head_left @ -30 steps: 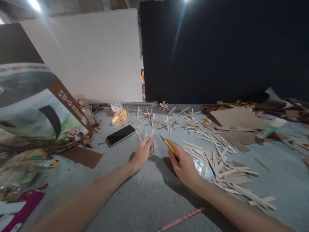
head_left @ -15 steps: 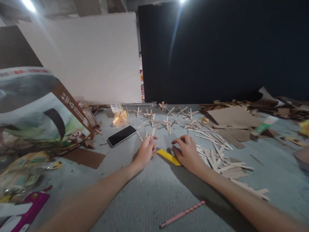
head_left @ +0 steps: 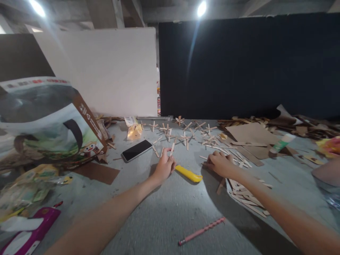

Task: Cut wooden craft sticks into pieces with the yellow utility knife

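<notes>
My left hand (head_left: 165, 166) is closed, pinching a pale wooden craft stick (head_left: 172, 148) that points up from the fingers. Just to its right lies a yellow utility knife (head_left: 189, 174) with a ridged edge, flat on the grey table (head_left: 148, 219). My right hand (head_left: 221, 164) rests at the near-left side of the pile of loose craft sticks (head_left: 248, 200), fingers curled together. A stick end (head_left: 204, 157) pokes out left of those fingertips, which partly hide what they grip. Beyond both hands stand or lie several crossed-stick pieces (head_left: 185, 137).
A phone (head_left: 136, 150) lies left of my left hand. A pink pencil (head_left: 202, 231) is near the front. Cardboard sheets (head_left: 251, 134) and a glue stick (head_left: 283, 142) sit at the right. Plastic bags (head_left: 53, 124) and a purple-and-white object (head_left: 32, 226) occupy the left.
My right hand has moved right, from beside the utility knife to the stick pile, and its fingers have curled closed. My left hand still holds its craft stick. The view has tilted up slightly.
</notes>
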Tool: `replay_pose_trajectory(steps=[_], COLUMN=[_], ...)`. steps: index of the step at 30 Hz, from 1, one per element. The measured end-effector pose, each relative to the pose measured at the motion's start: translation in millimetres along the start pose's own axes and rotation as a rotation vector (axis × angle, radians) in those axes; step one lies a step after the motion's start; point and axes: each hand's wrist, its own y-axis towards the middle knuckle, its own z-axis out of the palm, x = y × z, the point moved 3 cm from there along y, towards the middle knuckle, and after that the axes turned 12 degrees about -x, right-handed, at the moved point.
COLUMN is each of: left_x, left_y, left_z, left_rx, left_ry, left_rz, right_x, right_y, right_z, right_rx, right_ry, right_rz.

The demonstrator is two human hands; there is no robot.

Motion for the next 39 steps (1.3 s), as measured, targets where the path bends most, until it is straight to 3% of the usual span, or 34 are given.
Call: replay_pose_trajectory(steps=[7, 11, 22, 28, 31, 33, 39], left_x=[1, 0, -1, -2, -1, 0, 0], left_y=[2, 1, 0, -1, 0, 0, -2], left_z=[-0.6, -0.4, 0.9, 1.5, 2.5, 2.9, 3.6], left_rx=[-0.03, -0.03, -0.016, -0.04, -0.026, -0.014, 0.011], left_ry=[0.011, 0.03, -0.013, 0.021, 0.036, 0.042, 0.079], left_rz=[0.018, 0.024, -0.014, -0.03, -0.009, 0.012, 0.04], right_x=[-8, -17, -3, 32, 64, 84, 108], right_y=[7, 15, 32, 31, 24, 18, 10], right_z=[-13, -20, -6, -32, -53, -62, -54], right_rx=[0.1, 0.05, 0.022, 0.002, -0.048, -0.121, -0.292], right_ry=[0.082, 0.121, 0.207, 0.434, 0.8, 0.925, 0.975], right_rz=[-0.024, 0.028, 0.079, -0.029, -0.114, -0.149, -0.071])
